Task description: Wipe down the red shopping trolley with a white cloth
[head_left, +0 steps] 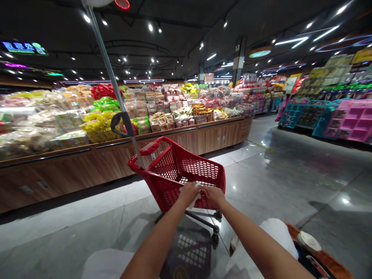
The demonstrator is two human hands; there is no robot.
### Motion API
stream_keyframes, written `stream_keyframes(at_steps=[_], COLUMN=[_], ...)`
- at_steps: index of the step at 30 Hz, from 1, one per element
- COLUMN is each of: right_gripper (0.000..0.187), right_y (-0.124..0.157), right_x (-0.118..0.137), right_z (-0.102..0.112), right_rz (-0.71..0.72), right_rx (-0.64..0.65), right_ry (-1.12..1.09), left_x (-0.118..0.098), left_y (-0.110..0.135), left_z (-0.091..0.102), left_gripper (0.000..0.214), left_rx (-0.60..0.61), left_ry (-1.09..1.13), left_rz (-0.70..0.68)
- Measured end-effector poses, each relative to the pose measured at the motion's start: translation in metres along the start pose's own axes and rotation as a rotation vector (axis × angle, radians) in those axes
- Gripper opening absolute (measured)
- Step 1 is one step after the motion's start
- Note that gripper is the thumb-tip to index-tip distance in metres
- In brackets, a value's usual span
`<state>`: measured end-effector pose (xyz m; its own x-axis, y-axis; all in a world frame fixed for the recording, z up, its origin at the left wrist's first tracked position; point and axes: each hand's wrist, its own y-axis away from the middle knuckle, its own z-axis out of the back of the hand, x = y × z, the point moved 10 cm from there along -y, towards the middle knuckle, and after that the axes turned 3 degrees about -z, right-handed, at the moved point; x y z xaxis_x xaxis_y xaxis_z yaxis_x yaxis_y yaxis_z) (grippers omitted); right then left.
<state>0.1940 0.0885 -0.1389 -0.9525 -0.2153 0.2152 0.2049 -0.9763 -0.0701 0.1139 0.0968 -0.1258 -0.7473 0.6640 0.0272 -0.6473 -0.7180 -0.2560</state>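
Both hands rest on the back rim of a red plastic shopping cart, which stands at lower middle of the frame. The left hand and right hand sit side by side, their fingers curled closed over the rim. A white scrap of paper or cloth is bunched under the left hand. A grey pole rises from the cart's far left corner toward the top of the frame, carrying a black loop handle. Past the cart, bagged foods heap on a long wood-fronted display surface curving across the left and middle. Pink shelving and teal racks stand at right, across a polished grey floor.
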Motion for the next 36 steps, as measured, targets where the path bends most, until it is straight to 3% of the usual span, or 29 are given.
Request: stream_keyframes(at_steps=[2,7,9,10,12,16,18,20,22,24,27,29,33,36], right_gripper=[0.042,0.045,0.045,0.045,0.045,0.044,0.044,0.044,0.045,0.046,0.044,0.041,0.041,0.039], right_y=[-0.001,-0.007,-0.009,-0.01,-0.01,-0.009,-0.009,-0.008,-0.008,-0.009,-0.01,-0.013,-0.023,-0.036], right_x=[-0.004,-0.004,-0.001,0.001,0.006,0.012,0.012,0.011,0.01,0.008,0.008,0.008,0.007,0.005], right_z=[-0.002,-0.002,-0.003,-0.004,-0.004,-0.004,-0.003,-0.002,-0.002,-0.002,-0.001,0.0,0.003,0.007], right_rz=[-0.001,0.026,0.028,0.028,0.041,0.062,0.073,0.101,0.117,0.119,0.131,0.142,0.173,0.154], right_rx=[0.01,0.029,0.036,0.037,0.026,0.019,0.027,0.029,0.038,0.051,0.059,0.063,0.037,-0.008], right_ry=[0.003,0.007,-0.001,-0.007,-0.027,-0.058,-0.067,-0.075,-0.07,-0.057,-0.063,-0.082,-0.107,-0.058], left_x=[0.026,0.148,0.176,0.179,0.164,0.07,0.034,0.02,0.03,0.065,0.138,0.174,0.214,0.238], left_y=[0.012,0.066,0.081,0.085,0.081,0.042,0.024,0.018,0.026,0.048,0.098,0.132,0.186,0.207], left_z=[0.014,0.086,0.102,0.103,0.093,0.036,0.013,0.002,0.006,0.026,0.076,0.111,0.156,0.183], left_gripper=[0.024,0.03,0.029,0.027,0.022,0.022,0.021,0.021,0.025,0.031,0.046,0.051,0.056,0.051], left_rx=[0.033,-0.081,-0.117,-0.134,-0.155,-0.12,-0.108,-0.079,-0.053,-0.048,-0.074,-0.075,-0.009,-0.122], left_ry=[-0.057,-0.225,-0.244,-0.238,-0.198,-0.067,-0.05,-0.071,-0.101,-0.146,-0.27,-0.323,-0.352,-0.396], left_rz=[-0.033,0.064,0.095,0.114,0.136,0.086,0.109,0.093,0.03,-0.008,0.018,0.002,-0.004,0.181])
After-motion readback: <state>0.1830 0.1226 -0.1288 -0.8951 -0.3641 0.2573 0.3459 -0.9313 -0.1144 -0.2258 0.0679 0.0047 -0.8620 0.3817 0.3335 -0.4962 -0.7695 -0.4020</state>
